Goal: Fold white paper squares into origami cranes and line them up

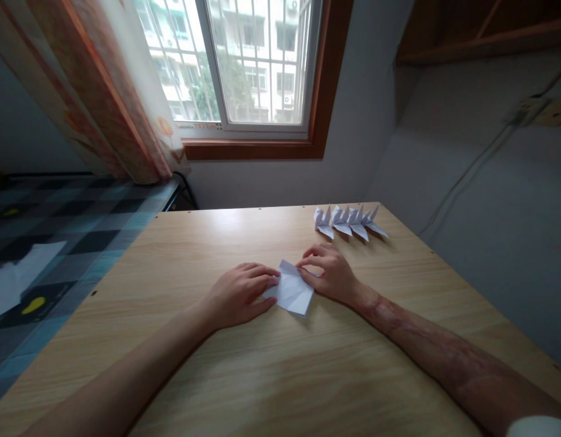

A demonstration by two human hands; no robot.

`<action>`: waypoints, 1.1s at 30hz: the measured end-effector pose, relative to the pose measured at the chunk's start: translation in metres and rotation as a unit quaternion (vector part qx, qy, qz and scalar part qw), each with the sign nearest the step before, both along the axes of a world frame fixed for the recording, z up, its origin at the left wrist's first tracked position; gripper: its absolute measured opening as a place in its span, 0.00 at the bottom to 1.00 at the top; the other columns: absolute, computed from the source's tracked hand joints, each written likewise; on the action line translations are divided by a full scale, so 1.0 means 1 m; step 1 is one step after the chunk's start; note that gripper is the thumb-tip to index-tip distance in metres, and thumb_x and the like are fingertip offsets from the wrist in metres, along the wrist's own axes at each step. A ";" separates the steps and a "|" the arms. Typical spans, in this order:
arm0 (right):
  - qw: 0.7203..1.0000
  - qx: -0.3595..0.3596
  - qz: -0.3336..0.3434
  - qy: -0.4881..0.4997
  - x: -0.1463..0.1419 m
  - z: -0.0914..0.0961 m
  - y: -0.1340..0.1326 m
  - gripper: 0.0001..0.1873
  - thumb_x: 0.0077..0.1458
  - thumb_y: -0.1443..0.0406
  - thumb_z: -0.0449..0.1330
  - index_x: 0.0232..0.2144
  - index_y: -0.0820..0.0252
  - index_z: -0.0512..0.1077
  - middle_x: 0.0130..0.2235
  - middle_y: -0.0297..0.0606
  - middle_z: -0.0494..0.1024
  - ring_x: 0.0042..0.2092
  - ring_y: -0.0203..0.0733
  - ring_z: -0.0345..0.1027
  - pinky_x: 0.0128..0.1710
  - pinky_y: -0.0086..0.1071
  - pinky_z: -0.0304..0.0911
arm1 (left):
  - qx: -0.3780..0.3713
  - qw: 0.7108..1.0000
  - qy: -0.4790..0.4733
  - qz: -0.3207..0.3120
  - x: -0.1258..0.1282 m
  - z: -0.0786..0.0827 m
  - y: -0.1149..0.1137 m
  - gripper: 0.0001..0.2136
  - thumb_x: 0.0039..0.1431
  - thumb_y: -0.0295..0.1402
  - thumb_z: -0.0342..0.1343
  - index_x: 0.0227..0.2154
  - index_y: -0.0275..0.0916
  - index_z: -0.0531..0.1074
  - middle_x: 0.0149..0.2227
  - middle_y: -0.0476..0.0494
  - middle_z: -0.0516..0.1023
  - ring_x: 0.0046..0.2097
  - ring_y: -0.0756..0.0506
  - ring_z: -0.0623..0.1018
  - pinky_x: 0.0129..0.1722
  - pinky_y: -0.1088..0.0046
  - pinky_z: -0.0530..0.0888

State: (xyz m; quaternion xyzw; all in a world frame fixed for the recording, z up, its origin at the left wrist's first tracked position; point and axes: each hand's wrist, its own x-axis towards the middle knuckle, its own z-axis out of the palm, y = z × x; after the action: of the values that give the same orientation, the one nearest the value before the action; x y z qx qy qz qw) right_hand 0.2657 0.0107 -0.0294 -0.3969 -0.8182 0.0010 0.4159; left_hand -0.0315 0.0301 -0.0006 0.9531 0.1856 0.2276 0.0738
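Observation:
A small folded sheet of white paper point(293, 292) lies on the wooden table between my two hands, with crease lines across its face. My left hand point(244, 293) rests at its left side, thumb and fingers closed on that edge. From the right, my right hand point(330, 271) pinches the paper's upper right edge between thumb and fingers. Behind my right hand, several folded white paper cranes point(341, 221) stand in a row near the table's far right corner.
The light wooden table point(193, 243) reaches toward a wall under a barred window point(262, 60). At left is a bed with a checked cover point(93, 212), with loose white paper point(34, 267) on it. A cable point(466, 173) runs down the right wall.

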 end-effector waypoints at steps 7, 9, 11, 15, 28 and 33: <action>0.999 0.034 0.001 -0.041 0.001 0.000 0.001 0.06 0.65 0.66 0.69 0.39 0.49 0.87 0.40 0.37 0.87 0.40 0.47 0.75 0.50 0.49 0.69 | 0.004 1.000 0.002 0.001 -0.001 -0.001 0.001 0.10 0.71 0.38 0.62 0.50 0.43 0.80 0.56 0.40 0.87 0.53 0.39 0.86 0.54 0.58 0.82; 0.998 0.047 0.002 -0.049 0.001 -0.001 0.002 0.06 0.65 0.67 0.70 0.39 0.50 0.87 0.40 0.36 0.87 0.39 0.46 0.74 0.51 0.48 0.69 | 0.007 1.000 0.005 0.005 -0.001 -0.001 0.000 0.10 0.71 0.39 0.62 0.50 0.43 0.80 0.56 0.41 0.87 0.53 0.39 0.87 0.54 0.57 0.82; 0.997 0.058 0.002 -0.055 0.001 -0.001 0.002 0.06 0.65 0.67 0.70 0.39 0.51 0.87 0.40 0.36 0.87 0.39 0.45 0.74 0.52 0.47 0.68 | 0.007 1.000 0.009 0.011 0.000 0.000 0.000 0.10 0.71 0.39 0.62 0.50 0.43 0.80 0.56 0.41 0.87 0.53 0.39 0.87 0.54 0.57 0.82; 0.994 0.075 -0.003 -0.078 0.001 0.000 0.001 0.06 0.65 0.67 0.70 0.40 0.51 0.87 0.41 0.36 0.87 0.40 0.46 0.73 0.52 0.47 0.68 | 0.006 1.000 0.012 0.014 0.000 0.001 -0.001 0.10 0.71 0.38 0.62 0.50 0.44 0.80 0.56 0.41 0.87 0.53 0.39 0.87 0.54 0.58 0.82; 0.998 0.009 0.062 -0.024 -0.001 0.001 0.000 0.05 0.67 0.68 0.67 0.41 0.54 0.84 0.37 0.38 0.87 0.40 0.47 0.75 0.52 0.45 0.68 | 0.013 1.000 0.005 0.011 0.000 0.001 0.000 0.11 0.70 0.38 0.62 0.51 0.44 0.82 0.56 0.40 0.87 0.53 0.38 0.87 0.54 0.57 0.83; 0.996 -0.049 0.071 -0.006 0.000 0.004 -0.001 0.10 0.64 0.68 0.67 0.47 0.57 0.81 0.36 0.37 0.85 0.39 0.45 0.77 0.50 0.41 0.67 | 0.019 1.000 0.003 0.009 0.001 0.003 0.000 0.11 0.70 0.35 0.61 0.52 0.45 0.81 0.56 0.40 0.87 0.53 0.39 0.87 0.54 0.58 0.83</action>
State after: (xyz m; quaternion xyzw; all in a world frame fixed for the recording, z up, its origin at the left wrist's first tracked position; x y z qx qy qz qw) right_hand 0.2653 0.0100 -0.0252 -0.3579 -0.8457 0.0684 0.3900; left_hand -0.0304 0.0297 0.0025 0.9532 0.1902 0.2289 0.0529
